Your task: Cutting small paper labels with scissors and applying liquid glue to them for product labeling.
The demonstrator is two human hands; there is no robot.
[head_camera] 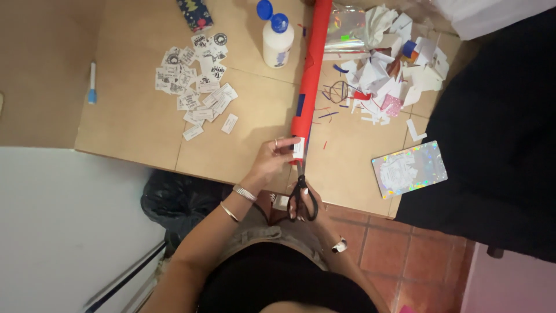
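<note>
The left hand (271, 157) holds the near end of a long red paper roll (308, 87), fingers pinched on a small white label at the roll's end. The left grip is clenched on the roll. The roll lies lengthwise across the tan worktop (133, 124), running away from the person.

The right hand (306, 203) holds black-handled scissors (302, 194), fingers through the loops; the right grip is closed on the scissors. The blades point at the near end of the roll, just beside the left fingertips.

Left of the roll lies a cluster of small printed paper cut-outs (196, 81). A white glue bottle with a blue cap (277, 36) stands just beside the roll. Right of the roll lies a heap of paper scraps (394, 69) and, nearer the edge, a holographic card (409, 169). A blue-tipped marker (92, 83) lies well apart, at far left.
</note>
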